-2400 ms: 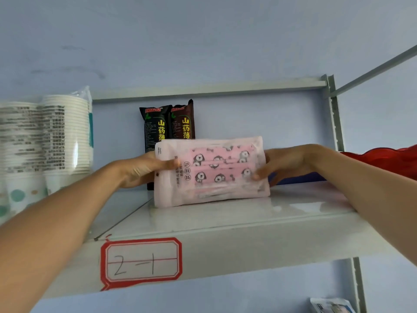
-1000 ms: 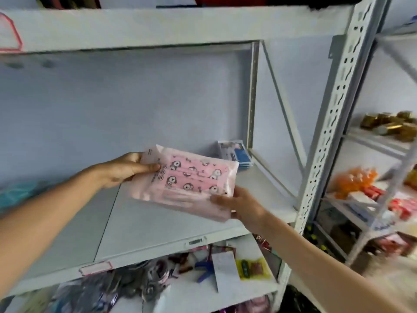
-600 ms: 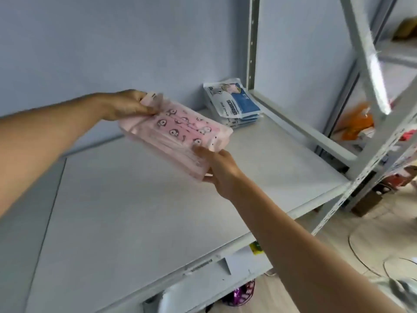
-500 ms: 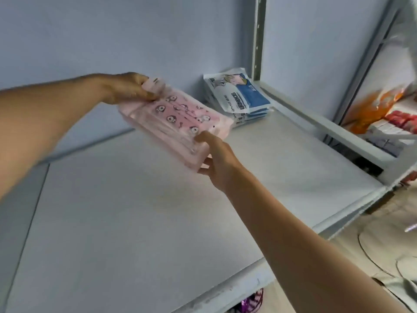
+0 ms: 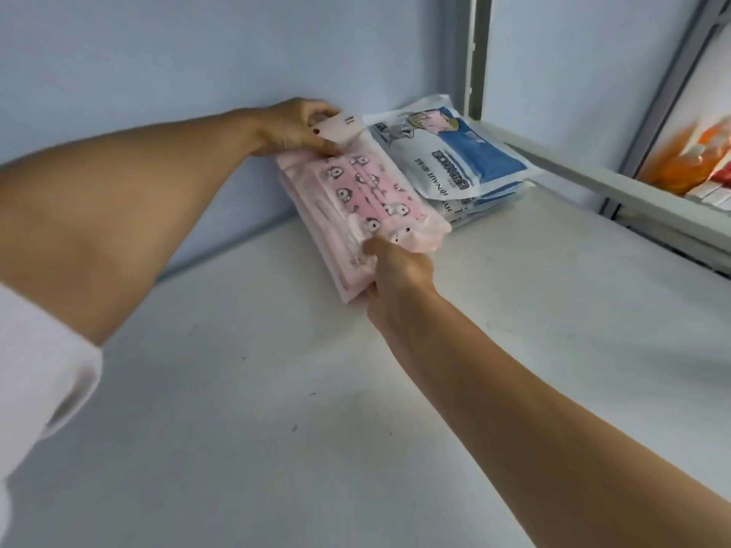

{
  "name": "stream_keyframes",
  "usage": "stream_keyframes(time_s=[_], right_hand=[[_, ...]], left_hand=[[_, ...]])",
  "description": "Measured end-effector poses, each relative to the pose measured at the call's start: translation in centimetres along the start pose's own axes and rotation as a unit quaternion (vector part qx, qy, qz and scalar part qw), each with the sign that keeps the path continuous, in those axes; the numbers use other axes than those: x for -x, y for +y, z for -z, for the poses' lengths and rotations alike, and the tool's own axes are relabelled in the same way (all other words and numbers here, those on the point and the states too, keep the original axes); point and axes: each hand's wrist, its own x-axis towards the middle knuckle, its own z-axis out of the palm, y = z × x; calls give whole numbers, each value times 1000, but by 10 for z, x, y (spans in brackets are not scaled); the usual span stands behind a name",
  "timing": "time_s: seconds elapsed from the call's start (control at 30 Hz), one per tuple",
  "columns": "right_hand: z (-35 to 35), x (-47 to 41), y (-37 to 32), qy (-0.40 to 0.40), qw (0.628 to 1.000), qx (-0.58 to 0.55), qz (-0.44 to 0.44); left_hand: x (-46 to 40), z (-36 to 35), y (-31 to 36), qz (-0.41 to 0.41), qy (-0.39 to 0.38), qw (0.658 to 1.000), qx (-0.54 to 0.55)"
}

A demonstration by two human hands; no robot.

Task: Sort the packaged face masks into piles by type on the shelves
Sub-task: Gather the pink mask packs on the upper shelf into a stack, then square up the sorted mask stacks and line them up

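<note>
White shelf (image 5: 514, 350): both hands, left hand (image 5: 294, 126) and right hand (image 5: 399, 278), grip pink puppy-print mask packs (image 5: 364, 199).

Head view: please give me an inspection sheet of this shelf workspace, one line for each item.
Surface: pale shelf board, mostly bare, with a few small dark specks.
Job's things: pink mask packs held in a small bundle beside the blue-and-white mask packs, which lie stacked in the back corner; whether the two groups touch cannot be told.
Clutter: nothing seen on this shelf.
Hands: left hand pinches the far end of the pink bundle; right hand grips its near end.
Cables: nothing seen.
Surroundings: blue wall behind; grey upright post at the corner; blurred orange packages on the neighbouring rack to the right.
</note>
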Motion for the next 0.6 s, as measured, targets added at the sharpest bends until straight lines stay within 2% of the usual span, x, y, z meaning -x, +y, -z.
stream_keyframes(time_s=[0.13,0.27,0.37,0.43,0.47,0.5,0.57,0.6], right_hand=[[-2,7,-3,22,999,48,7],[8,27,-17,-34,997,66,-12],[28,44,-30,-72,990,123,-13],[43,59,-35,-72,976,204,4],[50,66,-35,-65,954,291,34],[58,73,-35,-59,905,413,83],[76,90,-32,-45,731,652,196],[83,101,-31,-39,646,725,237]], left_hand=[[5,-4,3,-21,45,992,-118],[25,-10,10,-62,122,972,-193],[51,-11,21,-42,132,969,-203],[78,-13,29,-1,115,970,-215],[93,-17,33,17,110,968,-223],[109,-21,37,33,110,966,-231],[150,-35,48,66,113,961,-244],[174,-43,54,82,110,960,-244]])
